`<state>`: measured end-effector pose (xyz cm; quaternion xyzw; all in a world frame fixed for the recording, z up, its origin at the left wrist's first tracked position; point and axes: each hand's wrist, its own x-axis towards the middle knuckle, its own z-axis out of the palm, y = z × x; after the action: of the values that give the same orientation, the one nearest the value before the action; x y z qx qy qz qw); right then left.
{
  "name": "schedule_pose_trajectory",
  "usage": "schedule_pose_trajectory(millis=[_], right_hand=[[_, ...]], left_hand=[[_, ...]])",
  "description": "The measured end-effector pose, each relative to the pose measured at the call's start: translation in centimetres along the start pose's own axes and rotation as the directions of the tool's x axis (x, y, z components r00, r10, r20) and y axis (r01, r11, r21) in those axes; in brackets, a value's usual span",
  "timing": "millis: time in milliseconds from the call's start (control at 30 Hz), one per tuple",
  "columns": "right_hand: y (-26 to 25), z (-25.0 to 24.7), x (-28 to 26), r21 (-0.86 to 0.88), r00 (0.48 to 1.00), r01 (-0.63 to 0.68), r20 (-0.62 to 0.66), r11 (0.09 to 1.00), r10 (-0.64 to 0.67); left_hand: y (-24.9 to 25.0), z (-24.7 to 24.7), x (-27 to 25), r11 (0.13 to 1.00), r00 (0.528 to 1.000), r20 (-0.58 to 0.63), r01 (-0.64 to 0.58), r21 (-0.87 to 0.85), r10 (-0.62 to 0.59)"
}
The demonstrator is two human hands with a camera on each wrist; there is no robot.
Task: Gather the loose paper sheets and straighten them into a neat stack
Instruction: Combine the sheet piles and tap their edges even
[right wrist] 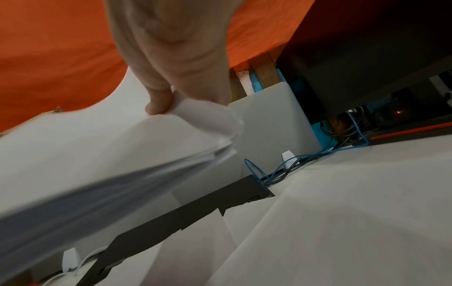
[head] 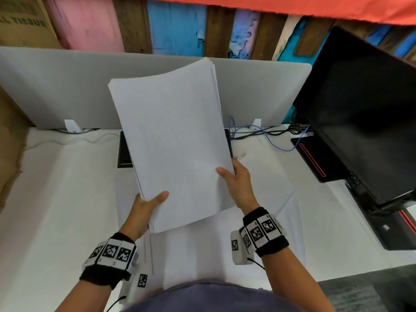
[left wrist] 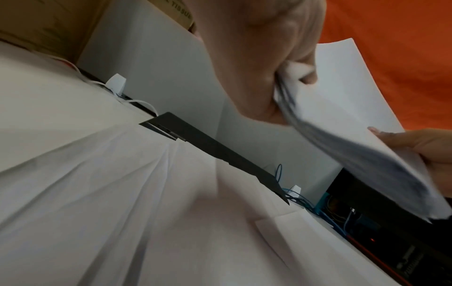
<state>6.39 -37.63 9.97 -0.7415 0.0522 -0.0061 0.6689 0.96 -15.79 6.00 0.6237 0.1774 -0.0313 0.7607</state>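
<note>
A stack of white paper sheets [head: 175, 140] is lifted off the desk and tilted toward the far partition, its far edges slightly fanned. My left hand [head: 146, 206] grips the stack's near left corner, thumb on top. My right hand [head: 236, 179] grips the near right edge, thumb on top and fingers underneath. In the left wrist view the stack [left wrist: 347, 108] shows its loose layered edge beside my left hand [left wrist: 274, 63]. The right wrist view shows my right hand [right wrist: 176, 77] pinching the stack [right wrist: 97, 147]. More loose sheets [head: 265, 183] lie on the desk below.
A white desk [head: 56, 199] is backed by a grey partition [head: 56, 86]. A black flat device [head: 123, 152] lies partly under the sheets. A dark monitor [head: 364, 113] and its stand fill the right side. Blue and black cables [head: 270, 134] run along the back. A cardboard box [head: 9, 143] stands left.
</note>
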Motion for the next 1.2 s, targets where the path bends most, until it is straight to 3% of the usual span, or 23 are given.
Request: schedule_pose_trajectory(millis=[67,300,400,433,500,567,600,667,800,900,1000,1133,1200], right_hand=[[0.1,0.2,0.1,0.009,0.999,0.01,-0.032,1.0,-0.01],[2.0,0.5,0.4,-0.074,0.996,-0.085,0.025,0.994,0.087],[5.5,-2.9,0.8,-0.265,0.968,-0.236,-0.147,0.935,0.203],[6.9,-4.8,0.9,-0.341,0.925,-0.354,-0.267,0.871,0.272],[8.8,-8.7,0.2,-0.393,0.76,-0.629,-0.492,0.67,0.425],[9.8,-11.1,-1.0,-0.353,0.622,-0.768,-0.608,0.534,0.493],[10.2,-11.8,-1.4,-0.34,0.601,-0.785,-0.624,0.518,0.5],[11.3,-12.4,-1.7,-0.315,0.62,-0.763,-0.605,0.564,0.501],[11.6,-11.9,-1.4,-0.406,0.761,-0.634,-0.481,0.658,0.435],[11.0,-10.7,-1.0,-0.442,0.828,-0.55,-0.397,0.709,0.395],[10.6,-10.1,-0.8,-0.405,0.841,-0.536,-0.337,0.741,0.424],[10.0,-11.2,-0.4,-0.38,0.812,-0.486,-0.53,0.787,0.245],[9.8,-11.4,-0.1,-0.359,0.812,-0.475,-0.531,0.804,0.242]], left_hand=[[-0.2,0.0,0.1,0.998,0.996,0.067,0.051,0.024,-0.053],[0.0,-0.5,0.9,0.988,0.996,-0.055,-0.065,0.141,0.074],[-1.5,-1.8,0.5,0.98,0.998,-0.057,-0.011,0.199,0.022],[-2.1,-2.3,0.3,0.977,0.998,-0.058,0.013,0.211,-0.001],[-3.1,-3.2,-0.1,0.976,0.996,-0.071,0.061,0.21,-0.047],[-4.0,-4.0,-0.5,0.978,0.992,-0.09,0.108,0.181,-0.093],[-4.5,-4.2,-0.5,0.977,0.988,-0.099,0.133,0.169,-0.117],[-5.5,-4.6,-0.6,0.971,0.977,-0.12,0.192,0.143,-0.175],[-6.6,-5.0,-0.2,0.957,0.954,-0.142,0.276,0.083,-0.263],[-6.7,-5.0,-0.1,0.957,0.952,-0.144,0.283,0.062,-0.272],[-6.7,-4.9,-0.2,0.959,0.952,-0.139,0.28,0.043,-0.272],[-6.9,-5.0,-0.2,0.962,0.95,-0.161,0.274,0.008,-0.269],[-6.9,-5.0,-0.3,0.962,0.947,-0.171,0.272,-0.017,-0.27]])
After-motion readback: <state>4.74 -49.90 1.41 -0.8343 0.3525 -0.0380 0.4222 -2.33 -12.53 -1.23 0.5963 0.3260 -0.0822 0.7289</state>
